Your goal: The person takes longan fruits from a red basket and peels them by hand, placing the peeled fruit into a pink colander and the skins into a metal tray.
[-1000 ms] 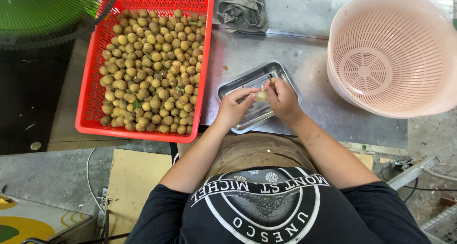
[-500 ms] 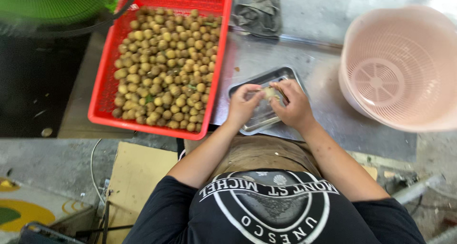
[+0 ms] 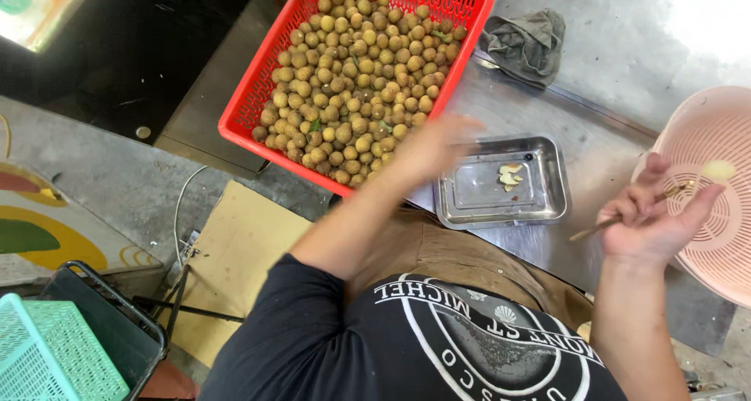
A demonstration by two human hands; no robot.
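Longans (image 3: 356, 80) fill red basket (image 3: 242, 115), upper centre; blurred left hand (image 3: 434, 147) at its near edge, grip unreadable. Right hand (image 3: 653, 217) grasps thin tool (image 3: 598, 227) beside pink colander (image 3: 716, 135) rim, right edge.

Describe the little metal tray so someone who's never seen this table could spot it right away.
Start at the big red basket heaped with small brown round fruit on the steel table. Just to its right, near the table's front edge, lies the metal tray, between the basket and the pink colander. It is the only shiny, shallow rectangular dish, holding just a few pale scraps.
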